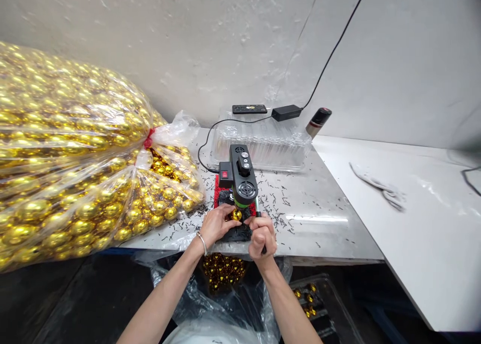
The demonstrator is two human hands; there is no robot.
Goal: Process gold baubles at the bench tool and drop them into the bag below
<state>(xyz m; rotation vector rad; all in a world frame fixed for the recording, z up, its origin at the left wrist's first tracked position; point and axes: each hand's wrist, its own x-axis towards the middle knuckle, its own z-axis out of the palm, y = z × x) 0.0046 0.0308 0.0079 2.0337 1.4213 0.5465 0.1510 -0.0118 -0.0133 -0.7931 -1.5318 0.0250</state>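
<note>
A small black bench machine [242, 176] with a green ring stands at the table's front edge. Just below its head sits a shiny gold ball [236, 215], pinched by the fingers of my left hand [218, 225]. My right hand [262, 236] is curled around a slim black handle [258, 214] beside the machine; whether it is a loose tool or a lever, I cannot tell. That hand's thumb and forefinger reach close to the ball. Under the machine lies a red and black base [216, 191], partly covered by my hands.
A huge clear bag of gold balls [86, 174] fills the left side. Behind the machine are plastic trays [263, 143], a power adapter [286, 112] and a dark-capped can [318, 121]. Black shavings litter the table. A glove [379, 186] lies right; more balls [223, 271] sit below.
</note>
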